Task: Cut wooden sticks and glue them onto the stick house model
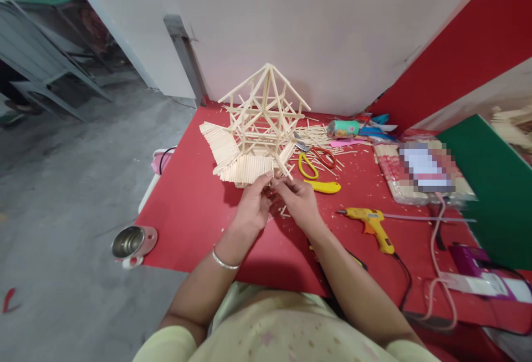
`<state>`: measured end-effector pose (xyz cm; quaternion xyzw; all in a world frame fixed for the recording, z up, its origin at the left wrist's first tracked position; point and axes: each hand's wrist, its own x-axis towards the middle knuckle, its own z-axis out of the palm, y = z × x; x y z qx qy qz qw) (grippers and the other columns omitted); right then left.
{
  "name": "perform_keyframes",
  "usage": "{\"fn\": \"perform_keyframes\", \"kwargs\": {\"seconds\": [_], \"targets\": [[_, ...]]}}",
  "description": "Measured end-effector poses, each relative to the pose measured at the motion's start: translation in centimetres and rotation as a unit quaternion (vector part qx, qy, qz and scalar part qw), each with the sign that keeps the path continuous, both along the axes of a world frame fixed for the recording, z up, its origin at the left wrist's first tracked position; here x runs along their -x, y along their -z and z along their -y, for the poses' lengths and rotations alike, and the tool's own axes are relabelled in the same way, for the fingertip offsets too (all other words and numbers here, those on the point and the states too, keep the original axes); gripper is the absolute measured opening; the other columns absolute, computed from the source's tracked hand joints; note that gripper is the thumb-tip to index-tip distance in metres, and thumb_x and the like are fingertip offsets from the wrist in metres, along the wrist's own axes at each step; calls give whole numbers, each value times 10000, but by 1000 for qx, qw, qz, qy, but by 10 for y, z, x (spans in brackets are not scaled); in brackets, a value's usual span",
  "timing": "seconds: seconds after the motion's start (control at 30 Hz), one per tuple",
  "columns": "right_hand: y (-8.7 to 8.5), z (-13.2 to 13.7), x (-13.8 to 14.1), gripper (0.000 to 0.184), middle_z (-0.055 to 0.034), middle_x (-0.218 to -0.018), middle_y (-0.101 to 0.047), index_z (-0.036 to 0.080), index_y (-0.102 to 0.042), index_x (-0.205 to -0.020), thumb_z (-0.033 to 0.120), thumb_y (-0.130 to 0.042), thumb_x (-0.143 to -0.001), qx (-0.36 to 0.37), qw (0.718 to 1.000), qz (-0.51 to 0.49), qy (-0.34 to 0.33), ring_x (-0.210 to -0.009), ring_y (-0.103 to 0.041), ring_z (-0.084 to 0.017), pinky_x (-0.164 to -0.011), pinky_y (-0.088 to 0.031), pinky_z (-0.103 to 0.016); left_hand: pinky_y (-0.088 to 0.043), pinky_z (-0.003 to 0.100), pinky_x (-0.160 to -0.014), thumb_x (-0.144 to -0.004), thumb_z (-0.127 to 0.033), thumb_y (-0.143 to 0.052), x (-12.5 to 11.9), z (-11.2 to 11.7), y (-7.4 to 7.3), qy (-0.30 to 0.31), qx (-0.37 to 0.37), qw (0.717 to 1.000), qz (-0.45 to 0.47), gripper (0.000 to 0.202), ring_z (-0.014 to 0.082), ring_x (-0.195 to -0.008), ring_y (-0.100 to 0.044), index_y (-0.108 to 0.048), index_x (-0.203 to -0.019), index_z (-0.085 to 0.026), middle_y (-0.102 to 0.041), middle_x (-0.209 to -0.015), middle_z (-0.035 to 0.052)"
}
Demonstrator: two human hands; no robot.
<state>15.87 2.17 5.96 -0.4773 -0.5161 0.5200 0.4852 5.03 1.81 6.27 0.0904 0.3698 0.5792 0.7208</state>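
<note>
A pavilion-like model made of thin wooden sticks [266, 112] stands at the back of the red table, with an open-frame peak and slatted lower roof panels. At the near right corner of its front roof panel [253, 169], my left hand [253, 201] is closed, thumb and fingers pinching the edge. My right hand [298, 201] is closed right beside it, its fingertips meeting the left ones at the same corner. Whatever lies between the right fingertips is too small and covered to name. Small stick offcuts [284, 212] lie below the hands.
Right of the model are loose sticks [316, 136], scissors [308, 166], a yellow-handled cutter [324, 187] and a green can [343, 128]. A yellow glue gun [369, 220] with its cord lies further right, near a blurred phone [428, 167]. A metal mug [135, 241] sits at the left edge.
</note>
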Motion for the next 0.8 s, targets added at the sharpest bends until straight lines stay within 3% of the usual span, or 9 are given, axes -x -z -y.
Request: {"fn": "perform_keyframes", "kwargs": {"seconds": [0.17,0.57,0.7,0.8], "targets": [[6,-1,-2,288,-2,-768,-733,180,-771,-800,447,-705,-883,-36,999,32,-5,-747,-635,-154,-774,-491,-293,-540,251,-791,-640,-311,-875,-1,-5,-3,-9,-24,1000,-11,261,126,-749,-683,-733,-789,-151,-736,-770,6],[7,-3,-3,286,6,-758,-721,191,-772,-809,450,-688,-897,-36,999,29,-22,-758,-640,-158,-752,-488,-284,-533,273,-814,-643,-297,-856,-1,-7,-6,-15,-22,999,-24,233,138,-772,-676,-726,-770,-151,-722,-786,11],[9,7,-9,253,-5,-746,-723,180,-746,-783,379,-658,-914,-69,994,87,-19,-697,-630,-145,-695,-481,-269,-538,263,-781,-621,-298,-909,-1,8,-1,12,-5,999,-52,291,140,-788,-672,-740,-811,-158,-732,-820,21],[14,32,-25,293,-17,-755,-724,185,-737,-795,382,-607,-969,-84,985,142,-47,-709,-644,-147,-703,-496,-268,-526,237,-735,-658,-368,-929,-4,31,15,46,-4,996,-82,310,120,-768,-656,-743,-823,-183,-724,-824,11]]}}
